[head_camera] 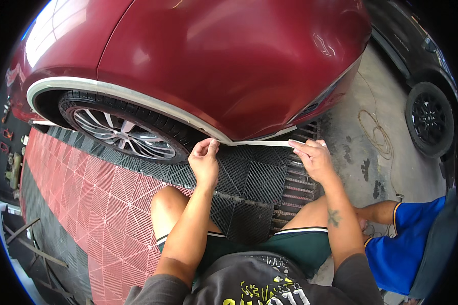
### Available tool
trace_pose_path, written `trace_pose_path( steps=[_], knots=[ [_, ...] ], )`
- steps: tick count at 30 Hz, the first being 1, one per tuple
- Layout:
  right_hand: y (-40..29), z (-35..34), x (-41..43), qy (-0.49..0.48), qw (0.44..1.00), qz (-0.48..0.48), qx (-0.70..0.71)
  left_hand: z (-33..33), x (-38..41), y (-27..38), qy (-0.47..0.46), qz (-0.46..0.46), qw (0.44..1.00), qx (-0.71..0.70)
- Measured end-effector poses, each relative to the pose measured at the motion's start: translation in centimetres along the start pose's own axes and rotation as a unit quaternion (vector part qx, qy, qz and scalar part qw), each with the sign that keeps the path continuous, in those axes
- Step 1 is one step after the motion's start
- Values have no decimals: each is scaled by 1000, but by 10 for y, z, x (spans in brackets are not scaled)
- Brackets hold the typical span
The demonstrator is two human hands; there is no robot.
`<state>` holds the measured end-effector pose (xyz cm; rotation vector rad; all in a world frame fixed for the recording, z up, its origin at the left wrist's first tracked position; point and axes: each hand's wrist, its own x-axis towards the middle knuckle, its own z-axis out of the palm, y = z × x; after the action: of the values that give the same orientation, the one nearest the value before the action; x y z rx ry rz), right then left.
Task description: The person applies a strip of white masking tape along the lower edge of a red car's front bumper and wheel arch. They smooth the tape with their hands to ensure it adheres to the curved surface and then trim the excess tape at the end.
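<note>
A pale strip of masking tape (265, 143) is stretched almost level below the lower corner of a dark red car bumper (236, 87). My right hand (315, 158) pinches its right end between thumb and fingers. At the other end, beside the rear corner of the wheel arch, the thumb and fingertips of my left hand (205, 160) are pinched together on the strip. More pale tape lines the wheel arch edge (145, 97), above a tyre with a silver multi-spoke wheel (124, 131). Another taped edge (278, 134) runs along the bumper's underside.
Red and black slatted floor tiles (114, 206) lie beneath me, with a floor grate (299, 183) to the right. A person in a blue shirt (400, 248) is close at my right. Beyond are a coiled hose or cord (378, 137) and a dark car (400, 42). Metal stands (42, 251) are at lower left.
</note>
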<state>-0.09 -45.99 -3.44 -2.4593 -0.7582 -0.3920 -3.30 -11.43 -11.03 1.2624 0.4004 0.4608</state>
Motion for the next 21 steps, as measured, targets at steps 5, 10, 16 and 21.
trace_pose_path(
  steps=[5,10,16,21],
  knots=[
    [2,6,8,34,995,-69,-66,5,10,-3,-24,-19,999,-12],
    [4,11,9,26,992,-67,-106,15,6,13,61,3,997,50],
    [4,15,10,23,993,-18,-117,21,-53,41,-86,492,743,446],
    [6,18,10,9,994,-23,-109,23,-46,38,-94,485,685,535]
  ],
)
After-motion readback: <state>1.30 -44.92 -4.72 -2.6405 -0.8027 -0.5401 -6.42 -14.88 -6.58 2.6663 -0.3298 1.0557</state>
